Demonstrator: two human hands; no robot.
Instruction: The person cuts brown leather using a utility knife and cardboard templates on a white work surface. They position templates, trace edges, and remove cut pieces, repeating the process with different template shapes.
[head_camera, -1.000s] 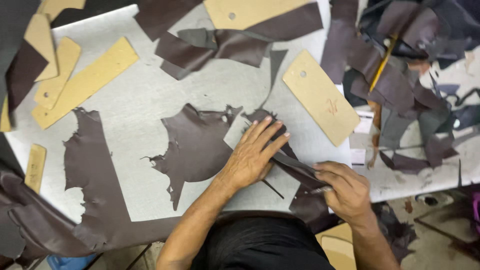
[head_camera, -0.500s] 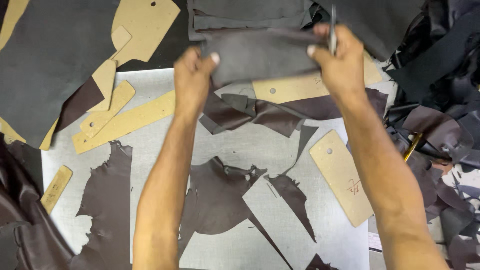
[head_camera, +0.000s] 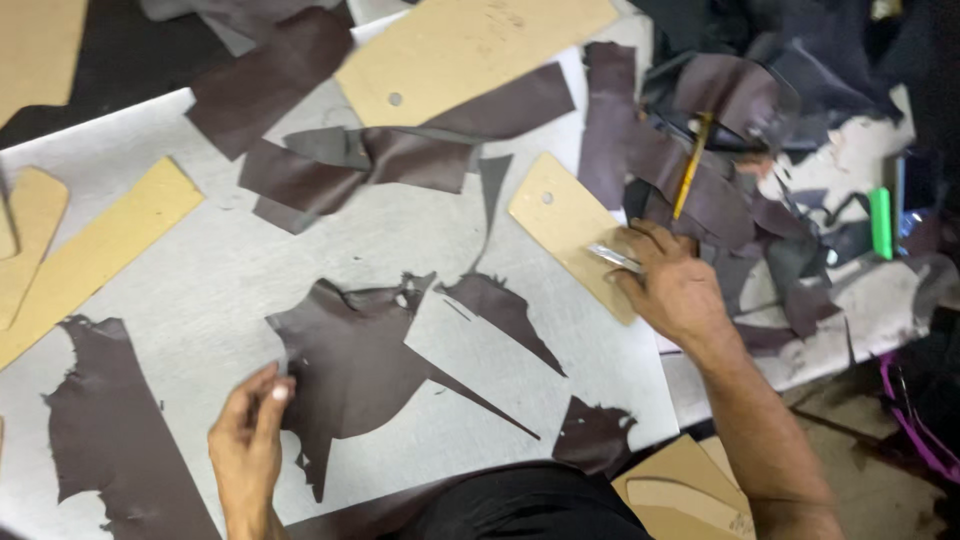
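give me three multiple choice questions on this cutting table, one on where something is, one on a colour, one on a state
1. Where does the right hand rest?
A. on the tan template with a hole
B. on the green object
C. on the floor

2. What colour is the leather scrap by the left hand?
A. white
B. dark brown
C. red

3. How is the small blade?
A. lying alone on the table
B. held in the right hand's fingers
C. stuck upright in leather

Answers: 1 A, the hand lies on the tan template. 2 B, the scrap is dark brown against the grey table. 3 B, the metal blade sticks out from the gripping fingers.
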